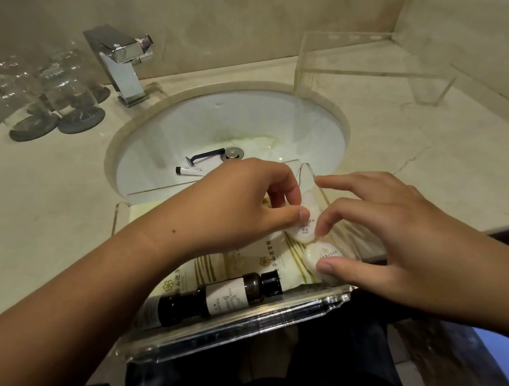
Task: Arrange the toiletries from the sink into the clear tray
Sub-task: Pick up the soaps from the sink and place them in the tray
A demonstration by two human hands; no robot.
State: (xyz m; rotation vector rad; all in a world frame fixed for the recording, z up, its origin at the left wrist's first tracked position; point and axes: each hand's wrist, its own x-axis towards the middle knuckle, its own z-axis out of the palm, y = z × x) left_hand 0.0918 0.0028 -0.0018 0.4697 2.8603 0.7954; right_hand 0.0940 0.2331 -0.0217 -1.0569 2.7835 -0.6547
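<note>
The clear tray (241, 323) rests over the sink's near rim. Inside it lie a dark brown bottle (213, 299) with a white label, cream sachets (270, 263) and two round white soaps. My left hand (247, 204) pinches the upper soap (304, 231) between thumb and fingers. My right hand (397, 243) touches that same soap with its index finger, and its thumb presses on the lower soap (323, 255). In the sink basin (191, 131) remain a blue razor (205, 157) and a small white tube (190, 171) with a black cap.
A chrome faucet (122, 64) stands at the back left of the sink. Several upturned glasses on dark coasters (56, 96) crowd the left counter. A clear acrylic stand (369, 69) sits at the back right. The drain (234, 153) lies beside the razor.
</note>
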